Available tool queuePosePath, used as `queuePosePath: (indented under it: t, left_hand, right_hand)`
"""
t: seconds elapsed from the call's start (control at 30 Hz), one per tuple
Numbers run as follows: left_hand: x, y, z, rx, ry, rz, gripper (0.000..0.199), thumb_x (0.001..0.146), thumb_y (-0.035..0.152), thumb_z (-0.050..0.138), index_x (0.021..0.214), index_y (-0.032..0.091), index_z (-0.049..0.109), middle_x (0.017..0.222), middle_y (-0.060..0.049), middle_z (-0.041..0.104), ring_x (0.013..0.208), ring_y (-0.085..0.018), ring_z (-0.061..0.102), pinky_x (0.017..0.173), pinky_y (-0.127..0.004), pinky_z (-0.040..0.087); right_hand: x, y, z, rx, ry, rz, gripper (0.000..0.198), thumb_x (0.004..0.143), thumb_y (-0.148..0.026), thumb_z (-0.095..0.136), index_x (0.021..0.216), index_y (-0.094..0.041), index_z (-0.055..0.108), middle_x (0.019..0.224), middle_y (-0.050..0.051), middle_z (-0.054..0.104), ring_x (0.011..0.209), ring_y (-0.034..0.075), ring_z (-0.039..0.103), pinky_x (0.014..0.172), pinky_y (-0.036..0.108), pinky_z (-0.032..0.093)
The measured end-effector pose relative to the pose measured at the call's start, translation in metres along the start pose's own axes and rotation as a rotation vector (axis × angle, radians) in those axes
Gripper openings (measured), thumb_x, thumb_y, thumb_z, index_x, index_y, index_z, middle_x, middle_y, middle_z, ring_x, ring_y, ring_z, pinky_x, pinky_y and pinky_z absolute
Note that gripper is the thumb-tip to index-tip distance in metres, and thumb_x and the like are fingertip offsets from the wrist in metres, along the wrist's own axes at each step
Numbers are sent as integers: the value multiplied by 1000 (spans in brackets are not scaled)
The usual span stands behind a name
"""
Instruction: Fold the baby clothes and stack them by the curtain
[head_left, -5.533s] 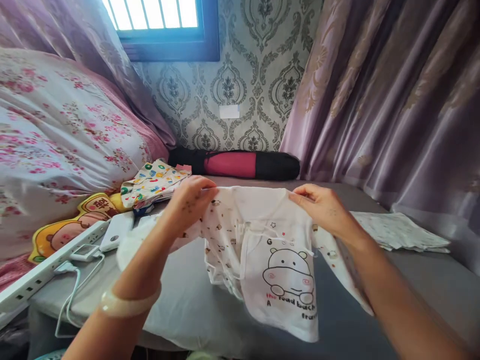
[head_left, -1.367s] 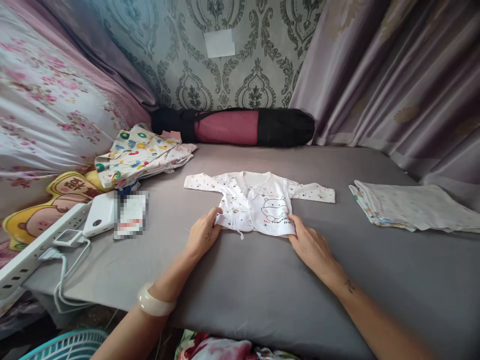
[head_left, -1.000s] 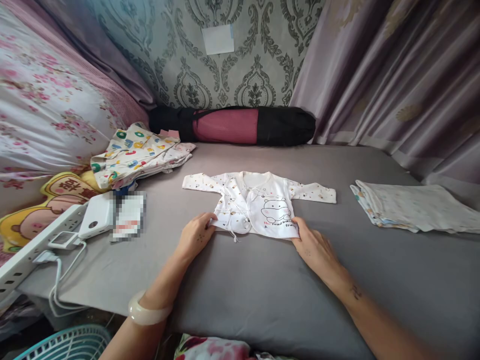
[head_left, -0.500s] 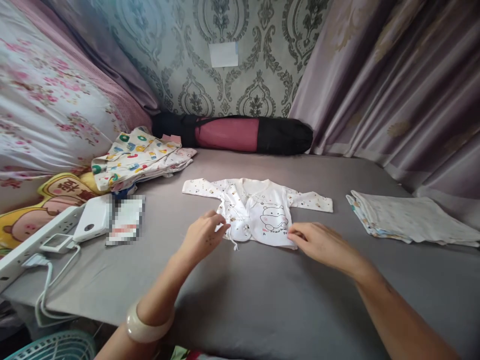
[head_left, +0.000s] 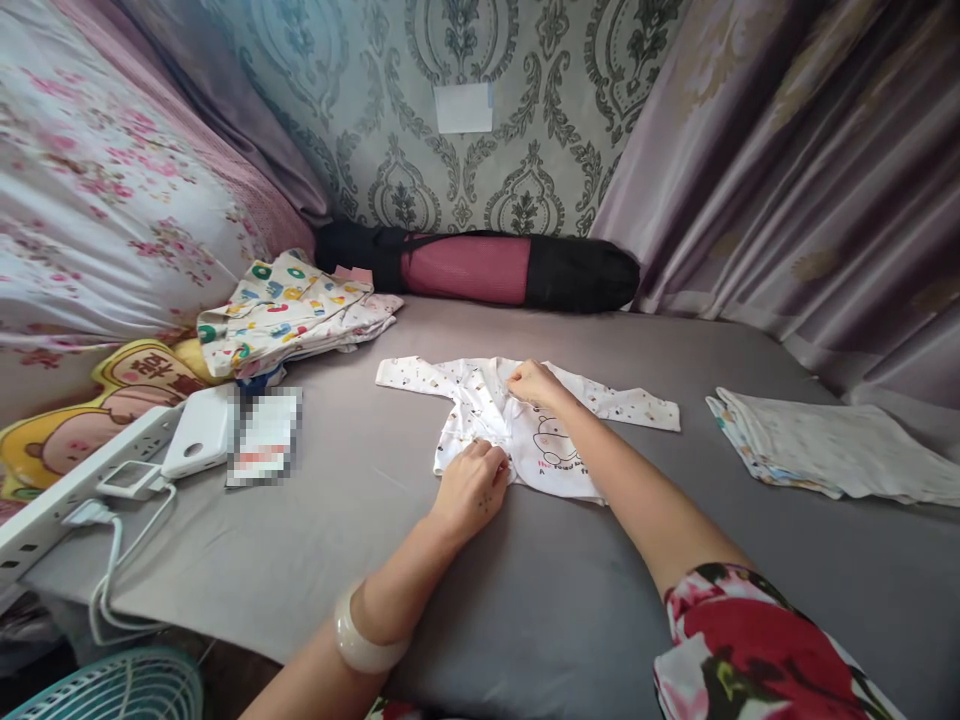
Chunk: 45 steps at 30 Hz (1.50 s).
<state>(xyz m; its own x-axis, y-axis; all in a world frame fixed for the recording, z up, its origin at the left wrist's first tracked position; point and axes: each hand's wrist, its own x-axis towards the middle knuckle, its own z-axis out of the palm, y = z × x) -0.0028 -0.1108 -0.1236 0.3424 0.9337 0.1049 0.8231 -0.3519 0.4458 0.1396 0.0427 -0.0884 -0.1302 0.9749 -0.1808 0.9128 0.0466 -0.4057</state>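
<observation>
Head view, nearest to me: a short red, white and green floral sleeve [head_left: 757, 640] on the right arm, and a teal slatted plastic object [head_left: 124, 690] at the lower left. Above a pale, thick bangle [head_left: 364, 632], I have the left hand [head_left: 474, 488] over the middle of the hem of a small white cotton wrap shirt [head_left: 547, 445]. That grip is half closed, fingers curled down; I cannot tell whether it pinches anything.

The shirt lies flat on a grey fabric-covered surface [head_left: 300, 540], straight ahead of me. Its collar points toward the far wall, its hem toward me. Its long axis runs left to right, cuff to cuff, the right cuff slightly nearer me. The outlined hippo print reads upright from my side.

Farther up, the right hand [head_left: 536, 385] reaches across the print to the neckline. Its grip is bunched nearly closed; I cannot see whether cloth is caught.

Well to the right lies a folded pale fabric stack [head_left: 832, 440]; beyond the left cuff, a colourful printed clothes pile [head_left: 285, 310]. Farthest back, a black and maroon cylindrical bag [head_left: 469, 268] lies lengthwise along the grey patterned wall [head_left: 390, 80].
</observation>
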Motion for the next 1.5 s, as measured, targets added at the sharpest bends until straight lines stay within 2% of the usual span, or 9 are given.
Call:
queuePosePath:
  t: [0.17, 0.33, 0.47, 0.6, 0.8, 0.93, 1.23, 1.4, 1.5]
  left_hand:
    - [1, 2, 1, 34, -33, 28, 11, 88, 33, 56, 86, 23, 59, 93, -9, 62, 91, -24, 58, 74, -35, 45]
    - [1, 6, -4, 75, -78, 14, 13, 87, 34, 59, 89, 22, 59, 97, -7, 62, 95, -23, 58, 77, -34, 47]
    - [0, 8, -5, 127, -94, 7, 13, 90, 30, 53, 89, 20, 60, 97, -7, 63, 94, -22, 58, 79, -33, 47]
    - [1, 8, -2, 154, -69, 36, 22, 94, 25, 42, 86, 19, 62, 94, -7, 63, 90, -21, 59, 80, -33, 47]
    - [2, 8, -3, 143, -78, 63, 27, 97, 23, 37, 87, 18, 62, 91, -7, 64, 87, -20, 59, 76, -31, 47]
    - [3, 8, -4, 80, -83, 93, 29, 99, 26, 35, 92, 18, 62, 93, -7, 64, 86, -19, 59, 75, -30, 47]
    - [7, 3, 0, -58, -106, 102, 24, 97, 26, 41, 96, 19, 64, 95, -6, 65, 91, -20, 60, 77, -29, 48]
    - [6, 1, 5, -109, -76, 145, 24, 97, 27, 42, 94, 21, 65, 92, -5, 65, 89, -19, 61, 74, -27, 47]
    - [6, -2, 1, -120, 9, 75, 25, 97, 28, 41, 88, 21, 64, 89, -5, 65, 86, -18, 61, 72, -26, 46]
  right_hand:
    - [16, -13, 3, -68, -68, 116, 20, 72, -30, 64, 84, -14, 68, 69, 7, 64, 69, 19, 60, 56, 25, 38]
    - [24, -18, 9, -104, -126, 163, 24, 67, -21, 64, 89, -14, 69, 71, 5, 65, 64, 18, 60, 50, 23, 38]
    - [22, -18, 9, -105, -109, 108, 15, 67, -19, 62, 79, -17, 69, 70, 3, 66, 66, 17, 61, 49, 23, 36]
    - [18, -17, 4, -133, -30, 51, 12, 71, -19, 60, 78, -19, 69, 79, 4, 69, 77, 18, 64, 55, 23, 37]
    - [16, -14, 1, -293, 59, -2, 25, 84, -18, 48, 102, -19, 65, 104, 11, 69, 97, 24, 64, 72, 29, 43]
    - [13, -10, 6, -416, 83, -82, 29, 91, -15, 40, 114, -15, 57, 107, 15, 68, 102, 27, 64, 80, 33, 43]
    - [7, -7, 20, -496, 124, -123, 35, 89, -3, 33, 116, -13, 52, 110, 16, 64, 103, 25, 63, 78, 32, 43]
    - [6, -8, 23, -512, 153, -144, 39, 88, -1, 31, 118, -14, 52, 112, 16, 62, 104, 26, 61, 78, 34, 44]
    - [4, -11, 22, -515, 143, -129, 41, 86, -1, 33, 119, -13, 54, 115, 17, 60, 105, 27, 59, 78, 35, 45]
